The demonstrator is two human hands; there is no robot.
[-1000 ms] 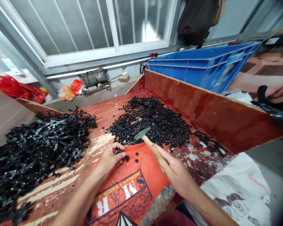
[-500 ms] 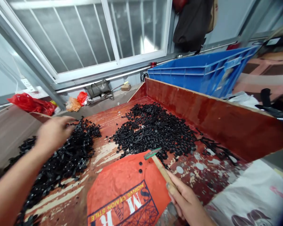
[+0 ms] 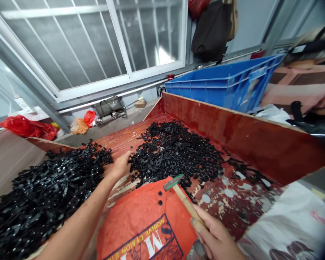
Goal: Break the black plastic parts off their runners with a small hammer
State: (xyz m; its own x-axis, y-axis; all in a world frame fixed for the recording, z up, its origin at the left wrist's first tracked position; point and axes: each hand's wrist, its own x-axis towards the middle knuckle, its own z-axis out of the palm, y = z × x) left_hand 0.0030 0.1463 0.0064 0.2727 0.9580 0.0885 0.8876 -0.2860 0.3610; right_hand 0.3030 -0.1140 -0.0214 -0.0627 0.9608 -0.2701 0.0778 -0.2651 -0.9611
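Note:
My right hand is wrapped round the wooden handle of a small hammer, whose green-edged metal head rests over the top edge of an orange printed sheet. Two small black round pieces lie on that sheet, left of the hammer head. My left hand reaches forward, its fingers stretched to the left edge of a heap of small black parts; the fingertips are partly hidden there. Left of my forearm spreads a larger pile of black strip-like pieces.
A worn red board with a raised red side wall bears both heaps. Behind the wall stands a blue crate. Red plastic bags lie at the back left. A white printed sack is at the lower right.
My left hand has moved right, from over the left pile to the edge of the middle heap. My right hand still holds the hammer in nearly the same place. The view has shifted slightly.

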